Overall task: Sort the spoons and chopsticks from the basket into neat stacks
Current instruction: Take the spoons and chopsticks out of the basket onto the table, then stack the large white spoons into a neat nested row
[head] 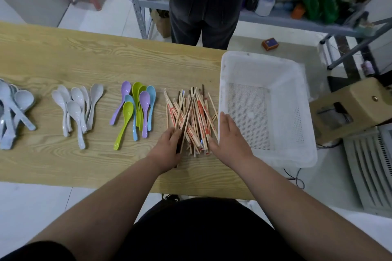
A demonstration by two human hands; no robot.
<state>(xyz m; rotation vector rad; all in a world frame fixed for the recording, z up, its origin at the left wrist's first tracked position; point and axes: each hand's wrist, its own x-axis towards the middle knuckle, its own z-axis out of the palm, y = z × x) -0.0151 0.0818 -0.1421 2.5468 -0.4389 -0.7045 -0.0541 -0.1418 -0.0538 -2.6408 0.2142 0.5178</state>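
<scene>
A loose pile of wooden chopsticks [196,116] lies on the wooden table [84,59] just left of the white plastic basket [265,70], whose inside shows nothing. My left hand [167,146] grips a few chopsticks, one of them dark, at the pile's near left end. My right hand [229,135] lies flat with straight fingers against the pile's right side, beside the basket wall. Further left lie coloured spoons [135,108], white spoons [76,108] and grey-blue spoons [12,110] in separate groups.
A person in dark trousers [205,12] stands behind the table's far edge. Metal shelving [297,15] with assorted goods runs along the back right. A tan machine [358,106] and a vented grey unit [369,167] stand right of the basket.
</scene>
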